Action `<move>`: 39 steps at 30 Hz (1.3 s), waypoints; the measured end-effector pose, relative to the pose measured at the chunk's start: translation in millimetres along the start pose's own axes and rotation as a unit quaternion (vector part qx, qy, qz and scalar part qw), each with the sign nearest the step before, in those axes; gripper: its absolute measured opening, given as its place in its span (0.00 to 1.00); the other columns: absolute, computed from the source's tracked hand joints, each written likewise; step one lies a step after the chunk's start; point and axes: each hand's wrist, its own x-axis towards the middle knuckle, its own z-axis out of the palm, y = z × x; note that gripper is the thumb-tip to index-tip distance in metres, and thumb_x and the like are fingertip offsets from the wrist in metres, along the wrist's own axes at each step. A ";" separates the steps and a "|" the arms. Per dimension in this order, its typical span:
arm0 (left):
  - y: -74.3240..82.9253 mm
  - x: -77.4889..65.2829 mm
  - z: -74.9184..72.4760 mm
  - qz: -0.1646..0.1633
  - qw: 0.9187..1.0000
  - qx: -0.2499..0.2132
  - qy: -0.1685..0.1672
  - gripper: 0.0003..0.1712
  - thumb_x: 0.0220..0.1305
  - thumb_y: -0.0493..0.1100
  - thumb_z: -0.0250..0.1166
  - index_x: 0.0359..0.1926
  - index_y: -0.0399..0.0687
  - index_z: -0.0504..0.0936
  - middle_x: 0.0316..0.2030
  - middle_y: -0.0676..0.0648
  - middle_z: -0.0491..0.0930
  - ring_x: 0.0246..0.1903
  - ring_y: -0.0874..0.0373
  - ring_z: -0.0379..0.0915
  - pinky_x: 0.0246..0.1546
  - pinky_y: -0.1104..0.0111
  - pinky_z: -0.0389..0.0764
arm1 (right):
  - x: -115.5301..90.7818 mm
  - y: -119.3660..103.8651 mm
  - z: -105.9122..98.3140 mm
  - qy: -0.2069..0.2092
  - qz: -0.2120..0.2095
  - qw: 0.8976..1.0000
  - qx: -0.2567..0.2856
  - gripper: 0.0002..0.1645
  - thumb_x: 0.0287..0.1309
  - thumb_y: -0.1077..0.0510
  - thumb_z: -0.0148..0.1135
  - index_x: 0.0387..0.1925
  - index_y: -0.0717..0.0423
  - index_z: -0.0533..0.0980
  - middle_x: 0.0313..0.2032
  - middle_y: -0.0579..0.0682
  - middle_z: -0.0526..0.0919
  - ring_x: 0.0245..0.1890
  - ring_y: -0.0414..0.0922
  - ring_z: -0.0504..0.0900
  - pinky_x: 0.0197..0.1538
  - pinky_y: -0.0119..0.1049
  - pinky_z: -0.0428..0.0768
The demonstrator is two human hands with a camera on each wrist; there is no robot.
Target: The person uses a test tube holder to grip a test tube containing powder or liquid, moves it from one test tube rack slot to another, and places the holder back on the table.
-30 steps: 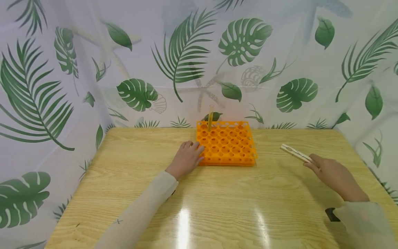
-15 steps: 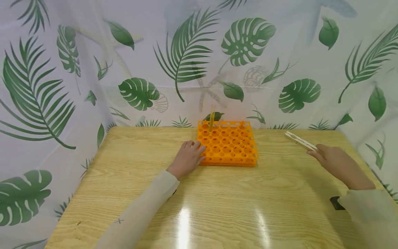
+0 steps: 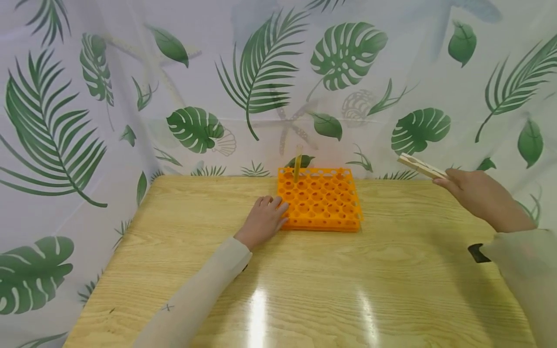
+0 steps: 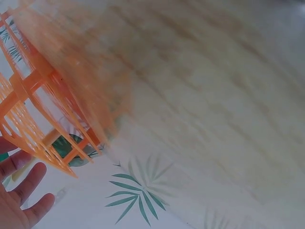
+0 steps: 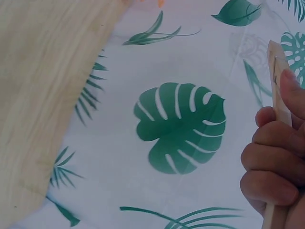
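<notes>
An orange test tube rack [image 3: 319, 223] with rows of round holes stands toward the back of the table. One test tube [image 3: 298, 164] of yellow liquid rises, slightly tilted, from its back left. My left hand [image 3: 262, 220] holds the rack's front left corner, thumb at the front. In the left wrist view, spread fingertips [image 4: 43, 202] lie by the rack's edge [image 4: 28, 86]. Off to the right and raised, my right hand [image 3: 485, 198] grips a wooden test tube clamp [image 3: 419, 166], its free end pointing left. The right wrist view shows fingers wrapped round the clamp [image 5: 275, 67].
The light wooden table [image 3: 196, 203] ends at the back against a white curtain [image 3: 278, 96] printed with green leaves. The curtain also closes in both sides. Bare table lies in front of the rack and to its right.
My right hand has risen toward the back with the clamp, whose free end now overlaps the curtain. The left hand stays on the rack; the rack and tube stay put.
</notes>
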 end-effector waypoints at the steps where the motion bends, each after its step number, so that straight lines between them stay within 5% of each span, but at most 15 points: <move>1: -0.3 0.2 0.6 0.000 1.000 0.002 0.002 0.14 0.68 0.54 0.55 0.45 0.51 0.68 0.42 0.49 0.72 0.47 0.50 0.71 0.54 0.58 0.73 | 3.2 -2.3 -3.2 0.000 0.002 1.000 0.003 0.25 0.71 0.43 0.38 0.25 0.56 0.63 0.16 0.49 0.60 0.15 0.42 0.57 0.25 0.36 0.59; 23: -1.7 -3.8 4.6 -0.009 1.000 0.002 -0.006 0.14 0.68 0.53 0.54 0.45 0.51 0.68 0.41 0.49 0.70 0.46 0.50 0.70 0.54 0.58 0.72 | 80.0 -53.9 -49.6 0.000 -0.066 0.998 -0.010 0.26 0.72 0.43 0.36 0.27 0.57 0.67 0.18 0.51 0.63 0.18 0.44 0.60 0.29 0.40 0.61; 27: -0.6 -3.5 4.6 -0.009 1.000 0.011 -0.010 0.14 0.69 0.54 0.53 0.47 0.51 0.69 0.43 0.49 0.71 0.47 0.51 0.70 0.55 0.59 0.72 | 92.0 -63.0 -51.9 -0.012 -0.068 0.998 -0.008 0.26 0.72 0.43 0.37 0.33 0.59 0.72 0.20 0.53 0.69 0.20 0.46 0.64 0.31 0.42 0.64; 34: -0.7 -2.1 8.0 -0.008 1.000 0.013 -0.004 0.14 0.69 0.54 0.53 0.47 0.52 0.69 0.43 0.49 0.71 0.46 0.51 0.70 0.54 0.59 0.72 | 113.0 -81.7 -46.5 -0.010 -0.084 0.996 0.019 0.25 0.71 0.43 0.38 0.28 0.58 0.67 0.17 0.50 0.61 0.19 0.45 0.61 0.30 0.39 0.62; 39: 0.3 -0.5 6.6 -0.005 1.000 0.011 -0.001 0.14 0.69 0.54 0.53 0.47 0.52 0.69 0.43 0.49 0.71 0.46 0.51 0.70 0.55 0.59 0.72 | 126.6 -95.8 -39.3 -0.006 -0.093 0.995 0.026 0.26 0.70 0.42 0.38 0.31 0.57 0.71 0.19 0.51 0.66 0.20 0.46 0.66 0.31 0.40 0.65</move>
